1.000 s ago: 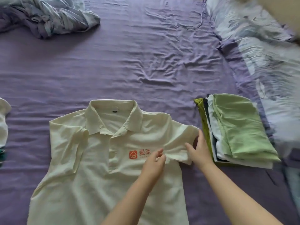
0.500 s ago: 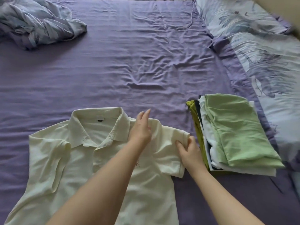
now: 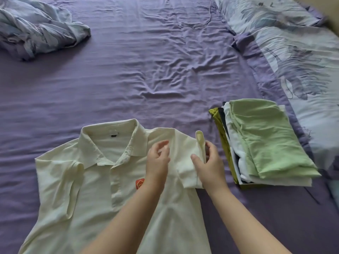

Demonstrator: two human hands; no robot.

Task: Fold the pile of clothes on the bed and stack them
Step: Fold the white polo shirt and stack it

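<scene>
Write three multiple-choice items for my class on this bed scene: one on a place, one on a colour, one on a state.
1. Where is the folded stack?
A. right of the polo shirt
B. on the pillow
C. left of the shirt

2. Top garment's colour?
A. navy
B. light green
C. red

3. What is the right hand doing?
A. resting flat
B. lifting the stack
C. pinching the shirt's sleeve

Answers: 1 A, the stack lies to the shirt's right; 2 B, light green lies uppermost; 3 C, its grip pinches the sleeve edge.

An orange logo patch (image 3: 139,184) sits on the cream polo shirt (image 3: 91,195) chest — half hidden by the left hand (image 3: 157,162), nothing readable.
</scene>
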